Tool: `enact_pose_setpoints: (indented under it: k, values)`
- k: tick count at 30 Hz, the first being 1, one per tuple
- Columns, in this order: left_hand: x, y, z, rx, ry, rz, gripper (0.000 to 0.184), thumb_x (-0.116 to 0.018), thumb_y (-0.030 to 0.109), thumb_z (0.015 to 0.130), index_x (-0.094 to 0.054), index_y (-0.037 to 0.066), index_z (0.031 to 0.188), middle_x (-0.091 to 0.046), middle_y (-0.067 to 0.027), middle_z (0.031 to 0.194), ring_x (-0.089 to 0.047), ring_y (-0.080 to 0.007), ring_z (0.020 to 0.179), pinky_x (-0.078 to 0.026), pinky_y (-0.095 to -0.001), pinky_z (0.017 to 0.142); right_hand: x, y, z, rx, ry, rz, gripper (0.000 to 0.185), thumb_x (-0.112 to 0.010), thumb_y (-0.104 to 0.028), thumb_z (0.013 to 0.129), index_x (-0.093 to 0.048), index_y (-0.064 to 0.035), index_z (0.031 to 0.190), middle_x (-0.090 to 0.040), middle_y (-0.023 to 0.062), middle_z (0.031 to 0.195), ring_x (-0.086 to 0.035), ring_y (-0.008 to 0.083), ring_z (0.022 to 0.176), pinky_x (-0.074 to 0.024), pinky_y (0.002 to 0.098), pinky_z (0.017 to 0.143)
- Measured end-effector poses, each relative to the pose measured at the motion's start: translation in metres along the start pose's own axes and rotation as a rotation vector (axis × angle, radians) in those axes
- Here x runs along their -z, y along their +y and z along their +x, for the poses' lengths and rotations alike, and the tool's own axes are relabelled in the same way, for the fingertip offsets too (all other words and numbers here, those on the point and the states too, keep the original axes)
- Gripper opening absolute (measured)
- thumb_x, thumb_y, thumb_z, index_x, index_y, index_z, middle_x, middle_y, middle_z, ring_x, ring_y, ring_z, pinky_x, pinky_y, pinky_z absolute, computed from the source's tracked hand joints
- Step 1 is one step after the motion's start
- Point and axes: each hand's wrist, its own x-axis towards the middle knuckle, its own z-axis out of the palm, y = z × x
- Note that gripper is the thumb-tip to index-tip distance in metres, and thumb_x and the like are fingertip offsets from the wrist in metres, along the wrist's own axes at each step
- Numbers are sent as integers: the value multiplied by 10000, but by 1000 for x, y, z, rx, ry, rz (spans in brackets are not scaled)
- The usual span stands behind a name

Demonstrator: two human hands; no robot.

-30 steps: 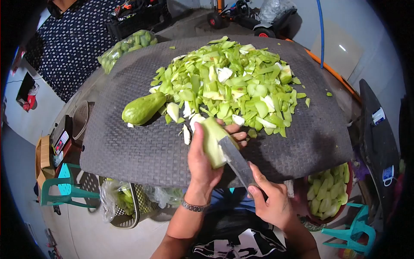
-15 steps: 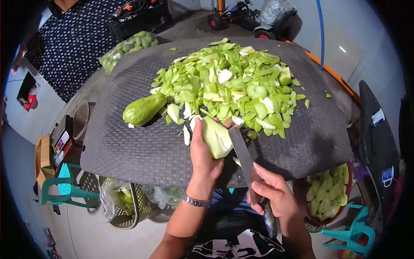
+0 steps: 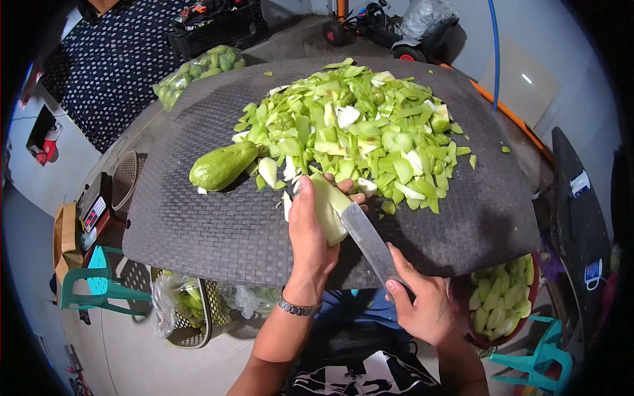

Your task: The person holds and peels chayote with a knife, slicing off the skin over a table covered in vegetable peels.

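My left hand is wrapped round a peeled pale green chayote above the front part of the dark woven table. In my right hand is a knife with a broad blade, its tip end against the chayote's right side. The knife's handle is hidden by my fingers. Just beyond my hands lies a heap of green peels and pale pieces. One unpeeled chayote rests on its side at the heap's left edge.
Below the table's right edge stands a red tub of peeled chayotes, near a teal stool. A perforated basket and a teal chair are lower left. A bag of chayotes lies beyond the far left edge, beside a person in patterned clothing.
The knife first came away from the chayote, and its blade is now back against it. The chayote has been turned in my left hand, so its white cut face no longer shows.
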Motion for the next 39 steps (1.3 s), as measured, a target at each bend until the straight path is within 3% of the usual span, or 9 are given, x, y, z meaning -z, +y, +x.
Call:
enact_pose_setpoints:
  k: [3, 6, 7, 9, 15, 21, 27, 39]
  values:
    - [2, 0, -1, 65, -81, -70, 574, -392, 600, 1090, -519, 63, 1245, -681, -209, 1136, -731, -342, 965, -610, -532, 883, 3, -6, 2, -144, -109, 147, 574, -616, -37, 984, -478, -48, 1542, -745, 231, 936, -774, 303, 765, -597, 385, 750]
    - [1, -1, -4, 95, -78, -68, 591, -372, 611, 1090, -519, 61, 1252, -680, -217, 1136, -730, -348, 964, -607, -535, 887, 0, 2, 3, -153, -130, 193, 566, -613, -39, 994, -474, -34, 1542, -758, 218, 926, -780, 238, 762, -601, 353, 741]
    - [-2, -3, -5, 85, -55, -116, 602, -410, 568, 1098, -496, -2, 1271, -689, -246, 1110, -744, -353, 921, -636, -493, 821, -3, 6, 2, -156, -123, 236, 566, -614, -41, 999, -470, -35, 1547, -762, 203, 922, -769, 218, 744, -598, 344, 720]
    - [-2, -3, -6, 120, -44, -44, 606, -372, 602, 1093, -506, 35, 1262, -681, -236, 1131, -733, -353, 947, -616, -519, 868, -11, 16, 1, -162, -108, 324, 568, -615, -47, 1009, -462, -38, 1555, -769, 173, 913, -748, 176, 708, -591, 324, 678]
    - [-2, -2, -3, 100, -39, 61, 465, -495, 476, 1096, -463, 88, 1349, -664, -203, 1075, -729, -324, 903, -642, -507, 797, -1, 14, 2, -370, -242, 603, 601, -600, -64, 1047, -392, -78, 1611, -701, 54, 825, -558, 56, 604, -501, 238, 538]
    - [1, -4, -1, 25, -5, 0, 427, -518, 394, 1107, -444, 119, 1425, -664, -177, 1043, -730, -284, 858, -648, -447, 718, 2, 9, 10, -367, -266, 562, 606, -575, -77, 1065, -365, -124, 1632, -678, 51, 820, -538, 54, 588, -469, 226, 517]
    - [4, 1, 1, 16, 5, 81, 510, -495, 388, 1113, -399, 84, 1512, -652, -187, 1038, -722, -305, 871, -648, -487, 755, 7, 18, 19, -321, -352, 577, 612, -557, -89, 1078, -333, -135, 1646, -679, 56, 829, -533, 59, 572, -449, 225, 504]
    - [5, -2, 4, 28, 46, 124, 475, -495, 292, 1118, -376, 102, 1537, -659, -206, 1073, -728, -313, 862, -649, -479, 747, 7, 38, 29, -317, -439, 828, 619, -573, -114, 1077, -327, -112, 1644, -671, 92, 836, -545, 89, 556, -447, 245, 476]
